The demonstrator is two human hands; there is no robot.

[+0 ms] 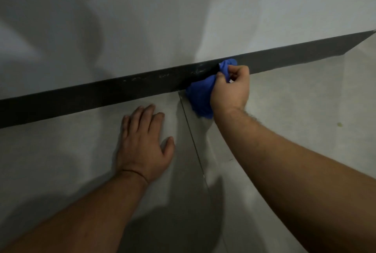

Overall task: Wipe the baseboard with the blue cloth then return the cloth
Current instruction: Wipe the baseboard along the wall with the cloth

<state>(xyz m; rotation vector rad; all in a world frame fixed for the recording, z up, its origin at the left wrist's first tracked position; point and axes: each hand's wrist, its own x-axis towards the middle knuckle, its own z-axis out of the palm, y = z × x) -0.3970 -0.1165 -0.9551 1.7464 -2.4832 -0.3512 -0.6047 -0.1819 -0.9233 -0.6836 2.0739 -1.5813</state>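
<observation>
Cloth on the skirting, at my one o'clock.
My right hand (230,88) pinches the bunched blue cloth (200,94) against the dark grey baseboard strip (81,98); my left hand (144,143) lies spread flat on the pale floor tile (61,151).

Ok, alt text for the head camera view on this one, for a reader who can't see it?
A person's right hand presses a bunched blue cloth against a dark baseboard where a pale wall meets the floor. The left hand rests flat on the floor. Light smudges mark the baseboard left of the cloth.

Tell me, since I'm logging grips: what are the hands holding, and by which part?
The right hand grips the bunched blue cloth at its upper end; the left hand holds nothing.
</observation>
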